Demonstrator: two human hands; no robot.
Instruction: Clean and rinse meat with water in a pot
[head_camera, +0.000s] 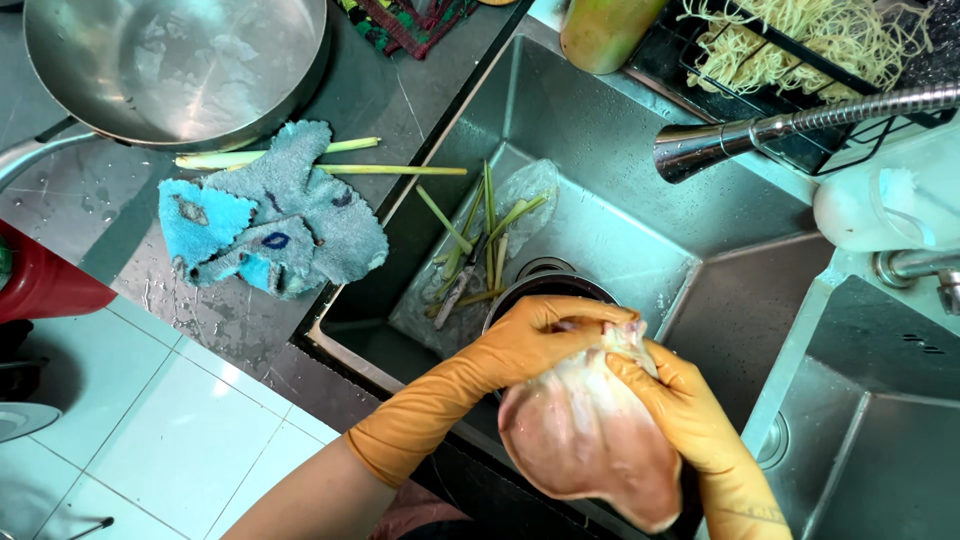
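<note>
pale pink raw chicken, glistening, gripped by left hand, right hand

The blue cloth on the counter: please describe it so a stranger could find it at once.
Start at the steel sink, then look at the wet grey counter on its left. The blue cloth lies crumpled there below the big steel pan, over green stalks; it alone is fuzzy and worn through.
</note>
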